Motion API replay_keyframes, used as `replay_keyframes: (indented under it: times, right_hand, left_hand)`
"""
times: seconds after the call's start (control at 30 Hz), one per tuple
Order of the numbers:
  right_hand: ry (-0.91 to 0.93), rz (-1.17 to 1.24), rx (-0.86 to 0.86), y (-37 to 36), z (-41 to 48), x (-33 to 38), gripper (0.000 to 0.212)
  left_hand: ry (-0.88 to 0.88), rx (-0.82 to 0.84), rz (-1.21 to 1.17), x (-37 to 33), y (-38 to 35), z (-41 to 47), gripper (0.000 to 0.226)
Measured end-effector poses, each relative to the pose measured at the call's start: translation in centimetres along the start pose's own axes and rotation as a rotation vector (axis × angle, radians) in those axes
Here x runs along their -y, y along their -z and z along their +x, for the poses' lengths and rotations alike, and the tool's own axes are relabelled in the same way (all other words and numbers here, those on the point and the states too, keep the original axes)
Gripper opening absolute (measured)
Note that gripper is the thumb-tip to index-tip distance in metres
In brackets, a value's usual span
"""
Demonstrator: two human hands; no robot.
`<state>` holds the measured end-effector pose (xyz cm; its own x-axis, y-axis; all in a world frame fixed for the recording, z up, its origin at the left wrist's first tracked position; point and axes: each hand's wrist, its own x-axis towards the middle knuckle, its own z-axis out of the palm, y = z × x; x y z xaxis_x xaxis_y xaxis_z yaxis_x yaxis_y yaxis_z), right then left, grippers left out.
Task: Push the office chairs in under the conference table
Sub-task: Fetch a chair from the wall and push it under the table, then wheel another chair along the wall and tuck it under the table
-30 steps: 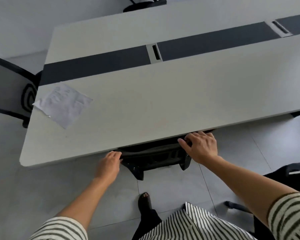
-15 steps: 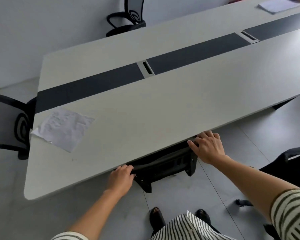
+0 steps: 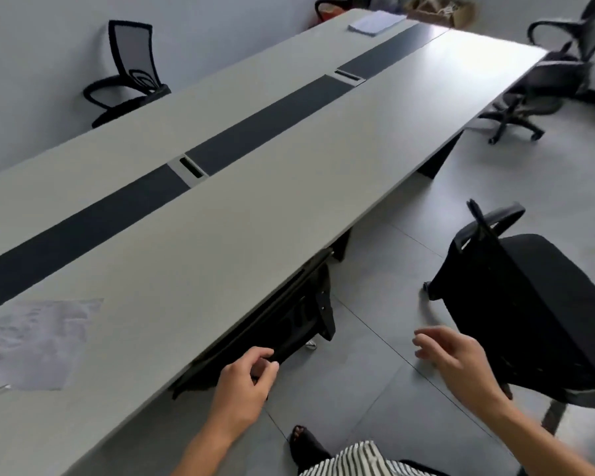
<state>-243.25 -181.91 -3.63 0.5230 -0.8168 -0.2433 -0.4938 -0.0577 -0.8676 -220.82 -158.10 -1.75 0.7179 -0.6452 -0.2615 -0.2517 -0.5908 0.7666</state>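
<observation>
Left hand [image 3: 243,383]: fingers curled, at the top edge of the pushed-in chair [image 3: 289,314]; contact unclear. That chair: backrest tucked under the near edge of the conference table [image 3: 255,207]. Right hand [image 3: 457,359]: fingers spread, empty, just beside the second chair [image 3: 529,304], which stands clear of the table.

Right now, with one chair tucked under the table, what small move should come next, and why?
Probably let the left hand go from the tucked chair, whose back already sits at the table edge, and bring the right hand, open in the air, onto the nearest chair, which stands clear of the table on the right.
</observation>
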Motion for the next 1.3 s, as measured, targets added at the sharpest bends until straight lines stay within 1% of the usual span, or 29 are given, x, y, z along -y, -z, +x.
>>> replay_keyframes:
  times: [0.13, 0.27, 0.4, 0.5, 0.7, 0.8, 0.93, 1.0, 1.1, 1.17, 1.23, 1.3]
  right_hand:
    - [-0.102, 0.138, -0.178, 6.5, -5.5, -4.1, 0.012]
    - [-0.184, 0.212, -0.327, 11.6, -9.6, -8.1, 0.011]
    - [-0.256, 0.235, -0.47, 15.6, -12.2, -11.2, 0.009]
    - [-0.292, 0.256, -0.56, 17.3, -13.4, -12.7, 0.012]
    - [-0.32, 0.155, -0.662, 19.4, -11.5, -13.0, 0.008]
    - [-0.32, 0.023, -0.696, 19.6, -8.5, -12.4, 0.01]
    - [-0.3, -0.171, -0.694, 19.4, -2.0, -11.4, 0.023]
    - [-0.338, -0.223, -0.656, 19.1, 1.8, -11.1, 0.03]
    - [-0.458, -0.28, -0.574, 17.9, 6.9, -11.8, 0.038]
    - [-0.535, -0.394, -0.517, 16.6, 8.7, -12.7, 0.045]
    - [-0.556, -0.501, -0.529, 15.6, 9.5, -13.2, 0.049]
    - [-0.544, -0.544, -0.57, 15.2, 9.9, -13.5, 0.045]
  left_hand:
    - [-0.018, 0.083, -0.06, -3.7, -4.8, -1.6, 0.016]
    - [-0.07, 0.227, -0.056, -7.6, -10.7, -2.5, 0.016]
    - [-0.197, 0.362, 0.001, -12.0, -16.2, -2.3, 0.012]
    - [-0.313, 0.435, 0.047, -16.1, -18.8, -1.4, 0.011]
    - [-0.481, 0.489, 0.16, -22.4, -23.4, 4.6, 0.012]
    - [-0.58, 0.461, 0.234, -25.1, -26.0, 8.9, 0.015]
    - [-0.749, 0.43, 0.406, -28.4, -30.3, 16.0, 0.022]
    - [-0.803, 0.44, 0.51, -29.9, -32.4, 19.7, 0.024]
    - [-0.885, 0.455, 0.693, -31.5, -35.3, 25.4, 0.034]
    - [-0.912, 0.508, 0.827, -31.9, -36.9, 28.9, 0.039]
    - [-0.922, 0.555, 0.944, -31.6, -37.8, 31.6, 0.041]
    - [-0.966, 0.536, 0.981, -31.2, -38.1, 33.3, 0.04]
